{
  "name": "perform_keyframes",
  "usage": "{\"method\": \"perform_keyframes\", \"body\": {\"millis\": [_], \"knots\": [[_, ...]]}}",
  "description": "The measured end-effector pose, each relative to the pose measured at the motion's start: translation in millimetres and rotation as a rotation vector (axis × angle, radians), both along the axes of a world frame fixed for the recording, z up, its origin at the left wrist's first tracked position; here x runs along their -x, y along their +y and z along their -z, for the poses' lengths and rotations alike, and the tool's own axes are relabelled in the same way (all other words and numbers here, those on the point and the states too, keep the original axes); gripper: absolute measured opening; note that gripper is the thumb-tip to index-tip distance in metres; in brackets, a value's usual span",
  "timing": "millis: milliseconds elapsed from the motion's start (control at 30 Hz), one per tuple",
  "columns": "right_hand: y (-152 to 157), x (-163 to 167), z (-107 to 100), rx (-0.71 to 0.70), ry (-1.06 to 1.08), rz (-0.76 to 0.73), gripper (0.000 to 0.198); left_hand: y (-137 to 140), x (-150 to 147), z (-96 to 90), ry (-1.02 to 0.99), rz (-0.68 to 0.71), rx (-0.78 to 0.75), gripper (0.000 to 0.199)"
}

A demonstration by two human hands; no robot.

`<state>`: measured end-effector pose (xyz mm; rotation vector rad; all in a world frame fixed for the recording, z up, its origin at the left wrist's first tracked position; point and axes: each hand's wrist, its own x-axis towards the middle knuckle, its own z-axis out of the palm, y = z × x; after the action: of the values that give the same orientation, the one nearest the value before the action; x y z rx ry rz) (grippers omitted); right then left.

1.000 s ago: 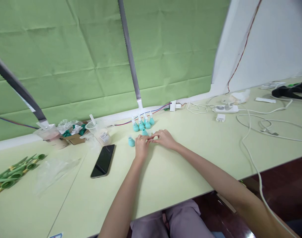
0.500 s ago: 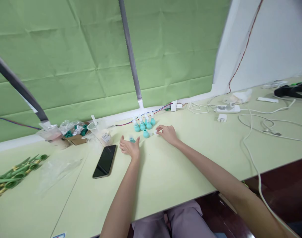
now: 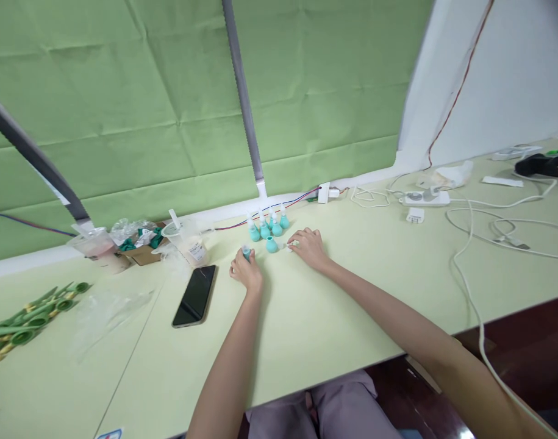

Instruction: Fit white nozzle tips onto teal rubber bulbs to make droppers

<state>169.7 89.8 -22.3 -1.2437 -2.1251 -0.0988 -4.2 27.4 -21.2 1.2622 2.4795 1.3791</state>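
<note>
My left hand (image 3: 246,272) is closed around a teal bulb (image 3: 246,252) whose top shows above the fingers. My right hand (image 3: 307,247) pinches a small white piece (image 3: 289,247), too small to make out. Between the hands an open teal bulb without a nozzle (image 3: 272,245) stands on the table, with a small clear nozzle (image 3: 280,246) lying at its right. Behind it several teal nasal aspirators with clear tips (image 3: 264,230) stand upright in a cluster.
A phone (image 3: 195,297) lies left of my left hand. Beyond it are a plastic cup with a straw (image 3: 189,247), a cardboard box (image 3: 146,255) and another cup (image 3: 105,256). Green plastic stems (image 3: 29,323) lie far left. A power strip (image 3: 425,199) and white cables (image 3: 466,244) are at right.
My left hand was spread beside the teal bulb and has now closed around it. My right hand stays in nearly the same place, still pinching the white piece.
</note>
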Motion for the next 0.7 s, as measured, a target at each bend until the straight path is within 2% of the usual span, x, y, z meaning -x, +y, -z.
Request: {"method": "perform_keyframes", "body": {"millis": [200, 300, 367, 433, 567, 633, 700], "knots": [[1.1, -0.8, 3.7, -0.02, 0.036, 0.004, 0.01, -7.2, -12.7, -4.9, 0.157, 0.202, -0.111, 0.039], [-5.8, -0.3, -4.1, -0.075, 0.105, 0.005, 0.014, -11.6, -18.6, -6.9, 0.225, 0.298, -0.161, 0.039], [-14.1, -0.2, -13.5, -0.133, 0.165, -0.039, 0.017, -13.1, -21.9, -7.9, 0.192, 0.402, -0.197, 0.039], [-23.3, -1.0, -22.7, -0.195, 0.201, -0.118, 0.02, -13.0, -26.1, -9.1, 0.076, 0.566, -0.228, 0.036], [-35.6, -5.8, -29.5, -0.355, 0.13, -0.283, 0.02, -10.6, -38.1, -13.9, -0.357, 0.946, -0.276, 0.037], [-37.0, -8.9, -27.8, -0.416, 0.09, -0.315, 0.02, -10.2, -42.9, -16.9, -0.535, 1.065, -0.261, 0.037], [-37.0, -11.7, -26.2, -0.437, 0.077, -0.305, 0.02, -10.9, -44.9, -19.3, -0.625, 1.124, -0.212, 0.037]]}}
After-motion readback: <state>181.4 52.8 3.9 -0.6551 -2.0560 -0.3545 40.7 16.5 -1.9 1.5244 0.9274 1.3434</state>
